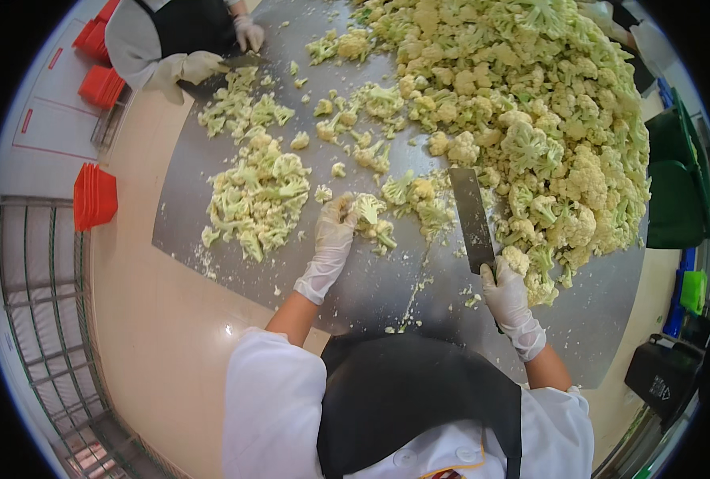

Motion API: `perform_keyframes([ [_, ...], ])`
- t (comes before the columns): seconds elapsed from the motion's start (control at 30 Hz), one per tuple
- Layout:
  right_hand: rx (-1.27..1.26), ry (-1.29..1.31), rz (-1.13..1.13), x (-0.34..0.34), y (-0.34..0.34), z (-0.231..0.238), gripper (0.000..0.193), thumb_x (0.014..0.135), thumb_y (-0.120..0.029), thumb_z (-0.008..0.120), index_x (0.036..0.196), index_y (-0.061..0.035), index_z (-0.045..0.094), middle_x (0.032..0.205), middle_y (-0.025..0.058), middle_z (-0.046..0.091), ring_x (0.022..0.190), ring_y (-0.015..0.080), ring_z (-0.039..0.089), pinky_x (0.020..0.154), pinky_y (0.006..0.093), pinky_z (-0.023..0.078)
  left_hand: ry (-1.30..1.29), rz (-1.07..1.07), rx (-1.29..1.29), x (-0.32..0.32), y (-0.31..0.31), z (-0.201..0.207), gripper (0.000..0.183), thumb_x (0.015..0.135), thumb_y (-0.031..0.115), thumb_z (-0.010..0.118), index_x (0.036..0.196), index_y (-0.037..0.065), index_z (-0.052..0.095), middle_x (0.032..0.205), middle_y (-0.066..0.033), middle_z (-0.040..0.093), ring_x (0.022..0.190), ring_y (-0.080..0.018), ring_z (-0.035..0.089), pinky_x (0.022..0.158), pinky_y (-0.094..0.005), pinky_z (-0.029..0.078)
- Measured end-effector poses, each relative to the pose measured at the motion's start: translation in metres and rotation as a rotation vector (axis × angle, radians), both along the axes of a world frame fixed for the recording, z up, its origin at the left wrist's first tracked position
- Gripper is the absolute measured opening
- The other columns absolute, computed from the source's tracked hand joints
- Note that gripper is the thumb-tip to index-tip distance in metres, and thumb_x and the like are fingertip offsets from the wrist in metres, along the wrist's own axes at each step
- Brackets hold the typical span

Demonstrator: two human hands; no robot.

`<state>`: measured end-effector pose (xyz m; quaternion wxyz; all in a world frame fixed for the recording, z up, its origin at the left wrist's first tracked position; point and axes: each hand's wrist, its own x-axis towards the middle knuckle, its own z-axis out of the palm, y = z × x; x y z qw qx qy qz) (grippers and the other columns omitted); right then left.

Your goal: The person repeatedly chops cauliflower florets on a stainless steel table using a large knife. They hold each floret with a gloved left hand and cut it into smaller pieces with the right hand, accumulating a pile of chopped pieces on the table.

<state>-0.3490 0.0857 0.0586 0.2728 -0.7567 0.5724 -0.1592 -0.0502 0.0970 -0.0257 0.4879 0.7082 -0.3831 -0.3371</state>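
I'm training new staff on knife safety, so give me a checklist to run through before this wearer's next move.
1. Right hand grips the knife at the handle end: ok.
2. Left hand apart from the blade: ok, cauliflower lies between them.
3. Gloves on both of the wearer's hands: ok.
4. Cauliflower piece firmly held by the left hand: cannot tell; the fingers are at it, but their grip is partly hidden.
5. Tabletop free of scraps: not ok, crumbs are scattered across it.
6. Co-worker's hand away from this knife: ok, it's at the far left.
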Motion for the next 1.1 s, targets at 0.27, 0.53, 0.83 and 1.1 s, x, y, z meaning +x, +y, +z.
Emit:
perform_keyframes([
  [0.27, 0.004, 0.210, 0.369, 0.051, 0.032, 0.006, 0.018, 0.081, -0.022, 0.047, 0.075, -0.0050, 0.045, 0.049, 0.0153, 0.052, 0.046, 0.0328, 0.054, 0.043, 0.0425, 0.042, 0.179, 0.127, 0.087, -0.026, 0.054, 0.008, 0.020, 0.073, 0.011, 0.062, 0.089, 0.001, 0.054, 0.070, -0.0017, 0.054, 0.060, -0.0072, 0.047, 0.055, -0.0216, 0.041],
  [0.53, 0.021, 0.329, 0.443, 0.087, 0.037, 0.007, 0.015, 0.080, -0.018, 0.046, 0.076, -0.0035, 0.047, 0.059, 0.0158, 0.057, 0.054, 0.0315, 0.057, 0.049, 0.0420, 0.045, 0.303, 0.145, 0.041, -0.026, 0.059, -0.004, 0.009, 0.076, 0.007, 0.056, 0.082, 0.001, 0.054, 0.065, -0.0041, 0.055, 0.057, -0.0109, 0.051, 0.054, -0.0253, 0.042],
  [0.83, 0.060, 0.255, 0.494, 0.090, 0.020, 0.011, 0.016, 0.080, -0.019, 0.045, 0.078, -0.0028, 0.047, 0.057, 0.0184, 0.055, 0.053, 0.0350, 0.055, 0.051, 0.0434, 0.044, -0.013, 0.112, 0.054, -0.017, 0.056, -0.018, 0.009, 0.074, 0.004, 0.055, 0.082, 0.000, 0.055, 0.073, -0.0098, 0.057, 0.057, -0.0159, 0.053, 0.053, -0.0274, 0.042],
  [1.1, 0.095, 0.353, 0.524, 0.091, 0.026, 0.009, 0.016, 0.080, -0.018, 0.045, 0.079, -0.0024, 0.047, 0.056, 0.0181, 0.054, 0.052, 0.0349, 0.055, 0.049, 0.0428, 0.044, 0.152, 0.079, 0.049, -0.018, 0.058, -0.013, 0.010, 0.077, 0.000, 0.053, 0.087, -0.003, 0.052, 0.072, -0.0051, 0.055, 0.058, -0.0096, 0.052, 0.051, -0.0218, 0.044],
])
